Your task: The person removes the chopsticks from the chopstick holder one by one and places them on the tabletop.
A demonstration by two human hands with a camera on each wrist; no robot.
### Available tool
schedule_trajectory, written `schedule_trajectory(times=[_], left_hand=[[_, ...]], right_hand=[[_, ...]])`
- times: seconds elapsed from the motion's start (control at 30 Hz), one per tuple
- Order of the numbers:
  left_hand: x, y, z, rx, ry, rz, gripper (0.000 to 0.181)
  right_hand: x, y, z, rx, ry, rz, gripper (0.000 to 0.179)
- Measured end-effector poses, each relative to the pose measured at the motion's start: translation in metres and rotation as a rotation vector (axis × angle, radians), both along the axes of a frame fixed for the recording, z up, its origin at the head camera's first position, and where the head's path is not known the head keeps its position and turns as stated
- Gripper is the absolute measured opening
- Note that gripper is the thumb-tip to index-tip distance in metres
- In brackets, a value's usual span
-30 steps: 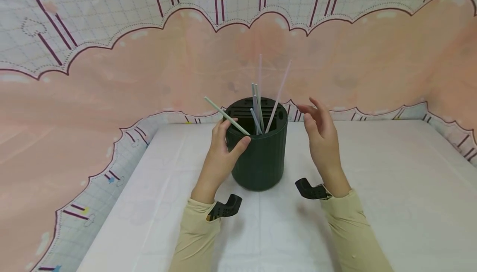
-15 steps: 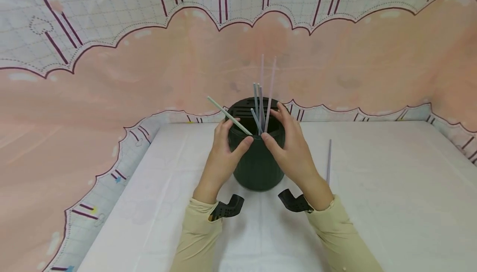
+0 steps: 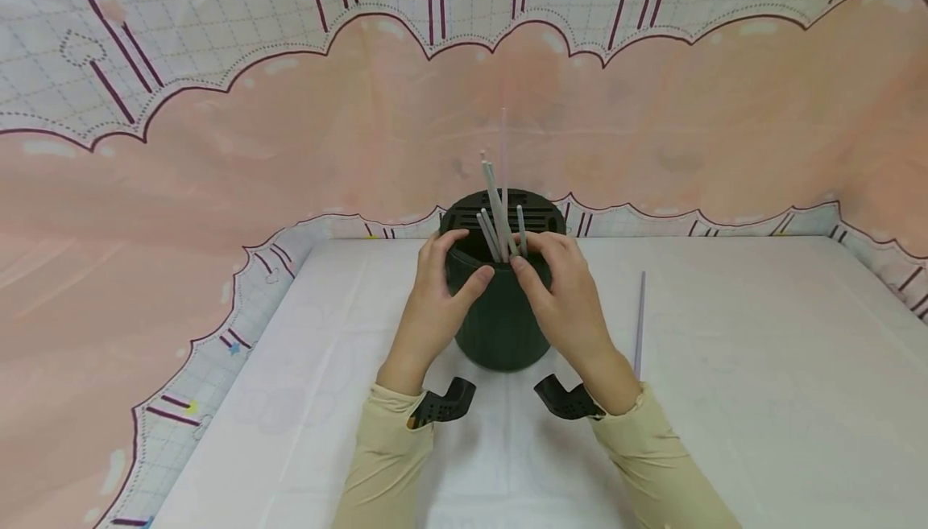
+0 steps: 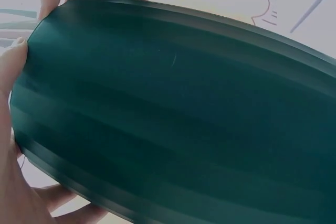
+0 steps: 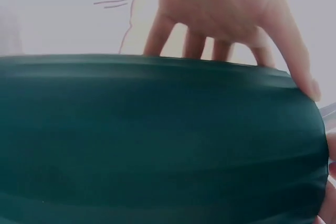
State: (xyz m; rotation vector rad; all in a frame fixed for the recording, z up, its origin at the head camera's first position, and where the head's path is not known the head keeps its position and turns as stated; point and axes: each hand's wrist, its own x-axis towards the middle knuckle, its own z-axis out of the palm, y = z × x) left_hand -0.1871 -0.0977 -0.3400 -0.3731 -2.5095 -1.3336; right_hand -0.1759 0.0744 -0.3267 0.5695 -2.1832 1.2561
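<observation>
A dark green, ribbed cylindrical utensil holder [image 3: 503, 316] with a slotted back section stands upright on the white table. Several thin pale straws [image 3: 495, 199] stick up out of its front opening, one pink straw [image 3: 504, 134] taller than the others. My left hand [image 3: 428, 312] grips the holder's left side, thumb at the front rim. On the opposite side my right hand [image 3: 569, 303] holds it; in the right wrist view its fingers [image 5: 194, 43] lie along the wall and the thumb crosses the rim. The straws' lower ends are hidden inside.
A single lilac straw [image 3: 640, 320] lies on the white table [image 3: 761, 368] to the right of my right forearm. Behind the table hangs a patterned peach and white cloth [image 3: 326, 142]. Each wrist carries a black camera mount [image 3: 445, 402].
My right hand has come in from the right onto the holder. The straws have shifted: the one leaning out left and the pink one leaning right no longer show there. The left hand stays.
</observation>
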Motion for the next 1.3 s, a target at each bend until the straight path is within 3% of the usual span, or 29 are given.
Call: schedule_trajectory(times=[0.2,0.43,0.7,0.9,1.1,1.2,1.3], left_hand=[[-0.002,0.000,0.001,-0.003,-0.001,-0.012,0.060],[-0.003,0.001,0.003,0.001,-0.014,-0.037,0.058],[-0.003,0.003,0.004,-0.001,-0.043,-0.032,0.056],[-0.003,0.003,0.004,0.002,-0.055,-0.019,0.056],[-0.003,0.002,0.005,0.014,-0.060,-0.005,0.057],[-0.003,0.002,0.005,0.014,-0.060,-0.011,0.058],[-0.003,0.002,0.004,0.010,-0.052,-0.012,0.059]], right_hand=[[-0.004,0.004,0.001,-0.071,0.022,-0.042,0.022],[-0.005,0.012,0.007,-0.225,0.012,-0.057,0.021],[0.012,0.015,0.033,-0.464,0.134,0.099,0.027],[0.016,0.020,0.044,-0.630,0.255,0.127,0.025],[0.009,0.040,0.045,-0.900,0.308,0.139,0.028],[0.002,0.055,0.043,-1.089,0.298,0.192,0.031],[-0.004,0.071,0.042,-1.196,0.303,0.230,0.033]])
